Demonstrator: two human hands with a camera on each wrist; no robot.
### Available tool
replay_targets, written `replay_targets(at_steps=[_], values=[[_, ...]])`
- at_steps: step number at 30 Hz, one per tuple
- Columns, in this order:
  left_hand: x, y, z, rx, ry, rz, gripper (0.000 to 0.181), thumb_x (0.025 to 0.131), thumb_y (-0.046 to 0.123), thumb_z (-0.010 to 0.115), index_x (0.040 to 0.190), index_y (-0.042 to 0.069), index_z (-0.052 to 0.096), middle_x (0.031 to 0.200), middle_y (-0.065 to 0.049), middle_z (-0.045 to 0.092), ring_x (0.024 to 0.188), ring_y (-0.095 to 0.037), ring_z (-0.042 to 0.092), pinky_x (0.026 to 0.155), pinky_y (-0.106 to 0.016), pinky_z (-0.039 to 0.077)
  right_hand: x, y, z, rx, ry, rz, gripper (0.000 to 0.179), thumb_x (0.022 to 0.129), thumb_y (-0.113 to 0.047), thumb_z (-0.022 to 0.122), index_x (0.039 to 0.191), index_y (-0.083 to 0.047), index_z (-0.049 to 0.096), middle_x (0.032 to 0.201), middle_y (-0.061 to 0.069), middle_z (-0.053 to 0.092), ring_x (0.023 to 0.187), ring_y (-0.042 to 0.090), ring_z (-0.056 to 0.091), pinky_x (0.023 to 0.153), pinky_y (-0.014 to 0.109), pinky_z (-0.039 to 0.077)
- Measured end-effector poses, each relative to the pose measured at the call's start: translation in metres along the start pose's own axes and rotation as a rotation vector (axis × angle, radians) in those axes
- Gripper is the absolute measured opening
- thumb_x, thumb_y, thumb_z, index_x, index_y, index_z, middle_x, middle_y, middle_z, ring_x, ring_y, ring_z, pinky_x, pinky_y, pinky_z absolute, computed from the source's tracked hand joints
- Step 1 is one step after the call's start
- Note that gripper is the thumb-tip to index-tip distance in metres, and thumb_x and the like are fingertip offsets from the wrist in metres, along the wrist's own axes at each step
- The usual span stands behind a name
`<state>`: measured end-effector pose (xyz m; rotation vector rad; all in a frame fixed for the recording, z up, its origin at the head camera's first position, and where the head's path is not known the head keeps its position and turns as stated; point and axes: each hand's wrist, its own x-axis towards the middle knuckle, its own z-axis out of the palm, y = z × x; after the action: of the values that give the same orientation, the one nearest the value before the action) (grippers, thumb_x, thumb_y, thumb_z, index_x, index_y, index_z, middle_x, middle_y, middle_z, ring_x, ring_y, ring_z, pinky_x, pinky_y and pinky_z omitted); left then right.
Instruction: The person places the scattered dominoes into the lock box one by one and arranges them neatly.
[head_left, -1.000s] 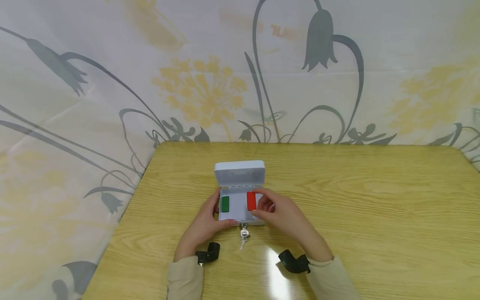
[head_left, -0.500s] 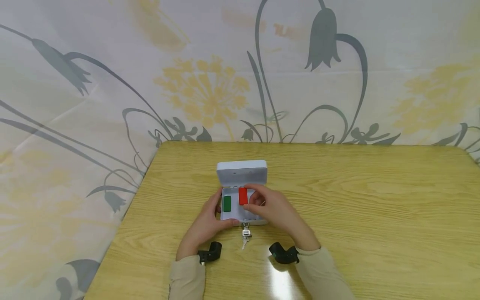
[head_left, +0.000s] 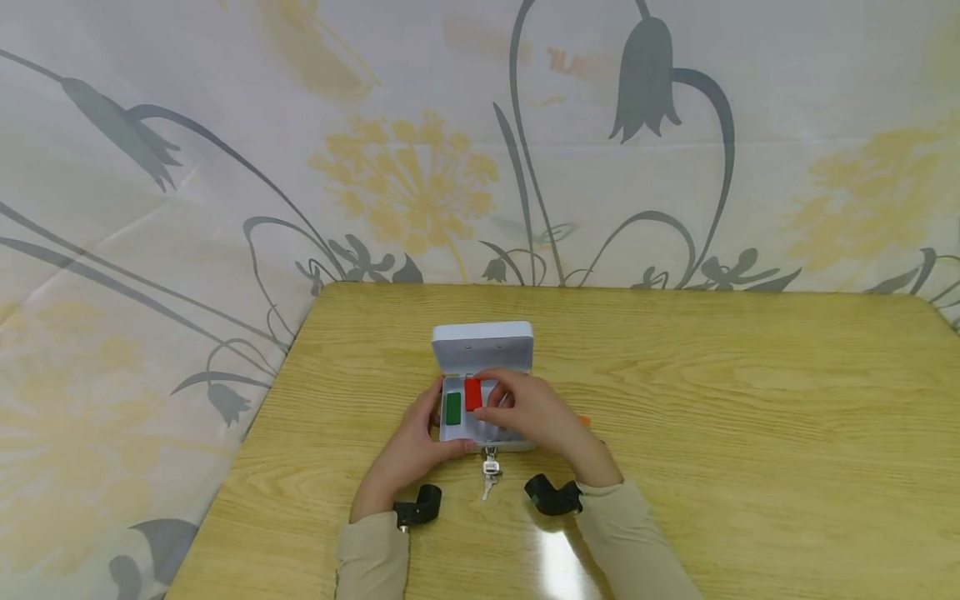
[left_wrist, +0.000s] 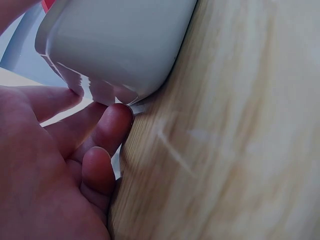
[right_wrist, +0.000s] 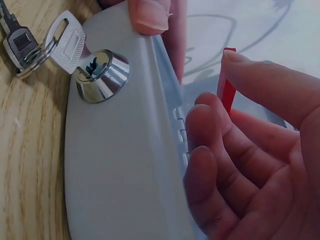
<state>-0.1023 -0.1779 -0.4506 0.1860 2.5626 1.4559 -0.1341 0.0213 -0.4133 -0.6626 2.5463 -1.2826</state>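
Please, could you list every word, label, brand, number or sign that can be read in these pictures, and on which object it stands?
No text can be read with certainty.
Patterned backdrop: faint reddish marks, perhaps letters, too blurred to read.
Metal keys: rectangular marks on their heads, no legible characters.
White box, red block, green block: no lettering on the visible sides.
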Motion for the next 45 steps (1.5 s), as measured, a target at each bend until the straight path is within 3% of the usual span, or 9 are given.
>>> replay_targets(at_steps=[10,25,32,34,38,45], values=[[-0.001,0.0,0.0,-0.001,-0.004,0.0,0.101,0.065,0.04,0.078,0.143,0.026,0.016,0.118,0.003,0.04,0.091,-0.017,0.04,0.075,-0.032,0.038,0.008,0.005,0.008,-0.069,0.03,-0.013,0.043,0.078,-0.03,0.068,0.117,-0.015,0.056,0.076,-0.011,0.055,0.064,0.007,0.05,0.058,0.025,0.043],[0.0,-0.001,-0.001,0.009,-0.001,0.005,0.1,0.065,0.039,0.078,0.143,0.027,0.016,0.122,0.003,0.039,0.092,-0.015,0.04,0.077,-0.032,0.038,0.015,0.005,0.018,-0.342,0.057,-0.019,0.042,0.076,-0.036,0.068,0.114,-0.019,0.058,0.069,-0.016,0.051,0.056,0.002,0.045,0.052,0.022,0.037],[-0.012,0.035,-0.009,-0.035,-0.038,0.018,0.093,0.072,0.02,0.076,0.144,0.015,0.016,0.124,-0.012,0.039,0.095,-0.026,0.039,0.079,-0.039,0.037,0.016,0.002,0.024,-0.503,0.074,0.01,0.032,0.075,-0.036,0.068,0.102,-0.021,0.059,0.059,-0.012,0.045,0.05,0.006,0.041,0.045,0.025,0.031],[-0.013,0.036,-0.009,-0.033,-0.041,0.018,0.093,0.072,0.02,0.075,0.144,0.015,0.016,0.126,-0.012,0.038,0.095,-0.026,0.04,0.079,-0.039,0.037,0.016,0.002,0.027,-0.533,0.089,0.01,0.031,0.075,-0.037,0.068,0.101,-0.021,0.06,0.057,-0.011,0.044,0.05,0.008,0.04,0.044,0.026,0.03],[-0.012,0.035,-0.009,-0.03,-0.042,0.024,0.093,0.072,0.021,0.075,0.144,0.015,0.016,0.127,-0.011,0.038,0.095,-0.025,0.04,0.079,-0.038,0.037,0.016,0.001,0.031,-0.58,0.11,0.009,0.034,0.074,-0.039,0.069,0.103,-0.022,0.061,0.061,-0.01,0.048,0.054,0.01,0.044,0.045,0.029,0.033],[-0.01,0.031,-0.009,-0.03,-0.04,0.026,0.094,0.072,0.021,0.075,0.144,0.015,0.015,0.125,-0.013,0.039,0.093,-0.023,0.04,0.078,-0.039,0.038,0.017,0.001,0.036,-0.672,0.134,0.011,0.036,0.073,-0.038,0.07,0.105,-0.023,0.061,0.082,-0.005,0.062,0.067,0.015,0.057,0.05,0.036,0.042]])
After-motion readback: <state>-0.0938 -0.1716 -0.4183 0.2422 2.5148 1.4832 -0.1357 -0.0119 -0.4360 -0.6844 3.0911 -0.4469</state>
